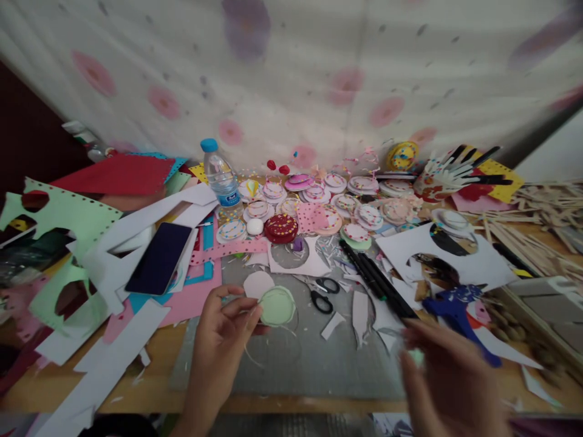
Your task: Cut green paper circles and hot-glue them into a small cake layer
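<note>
My left hand pinches the edge of a pale green paper disc between thumb and fingers, above the grey cutting mat. Thin, light strands curl below the disc. Behind it lies a plain white paper circle. At the right, my right hand is smeared by motion. A small pale green piece shows between its thumb and forefinger; its kind is too blurred to make out. Black-handled scissors lie on the mat between the hands.
Several decorated paper discs crowd the back beside a water bottle. A phone rests on paper scraps at left. Black markers, a blue glue gun, a cup of pens and wooden sticks lie at right.
</note>
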### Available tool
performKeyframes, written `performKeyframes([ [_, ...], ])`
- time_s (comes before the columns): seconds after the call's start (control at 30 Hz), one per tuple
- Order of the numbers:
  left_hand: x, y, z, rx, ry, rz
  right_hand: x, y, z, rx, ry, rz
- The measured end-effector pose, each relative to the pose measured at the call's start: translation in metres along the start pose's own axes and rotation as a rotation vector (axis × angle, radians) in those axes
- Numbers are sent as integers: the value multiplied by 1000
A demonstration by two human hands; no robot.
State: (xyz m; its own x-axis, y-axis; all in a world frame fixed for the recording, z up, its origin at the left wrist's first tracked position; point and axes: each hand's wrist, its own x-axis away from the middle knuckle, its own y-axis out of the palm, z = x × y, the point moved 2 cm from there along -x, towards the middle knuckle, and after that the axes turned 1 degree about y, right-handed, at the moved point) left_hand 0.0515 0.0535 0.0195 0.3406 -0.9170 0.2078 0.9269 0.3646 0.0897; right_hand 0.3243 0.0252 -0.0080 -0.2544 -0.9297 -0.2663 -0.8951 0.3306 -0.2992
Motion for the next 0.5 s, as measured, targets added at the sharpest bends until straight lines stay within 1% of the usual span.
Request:
performKeyframes([
  [0.03,2,0,0,1,9,2,1,25,-13,-129,31,-144],
  [0.07,5,-1,-1,4,17,10,3,48,-23,-264,100,-328],
  [0.13,10,-1,-2,8,22,33,6,83,-37,-513,300,-491],
  [0.17,13,0,-3,9,20,40,8,95,-42,-615,370,-553],
  [0.2,16,0,-3,7,19,44,9,103,-45,-695,435,-581],
  [0.27,24,1,-4,12,25,42,11,112,-47,-774,543,-632],
  [0.37,33,2,-3,32,14,68,12,114,-45,-772,685,-673],
  [0.43,36,2,-3,69,-9,70,12,113,-45,-772,732,-695],
  [0.5,36,1,-2,128,-23,23,11,112,-45,-793,756,-709],
])
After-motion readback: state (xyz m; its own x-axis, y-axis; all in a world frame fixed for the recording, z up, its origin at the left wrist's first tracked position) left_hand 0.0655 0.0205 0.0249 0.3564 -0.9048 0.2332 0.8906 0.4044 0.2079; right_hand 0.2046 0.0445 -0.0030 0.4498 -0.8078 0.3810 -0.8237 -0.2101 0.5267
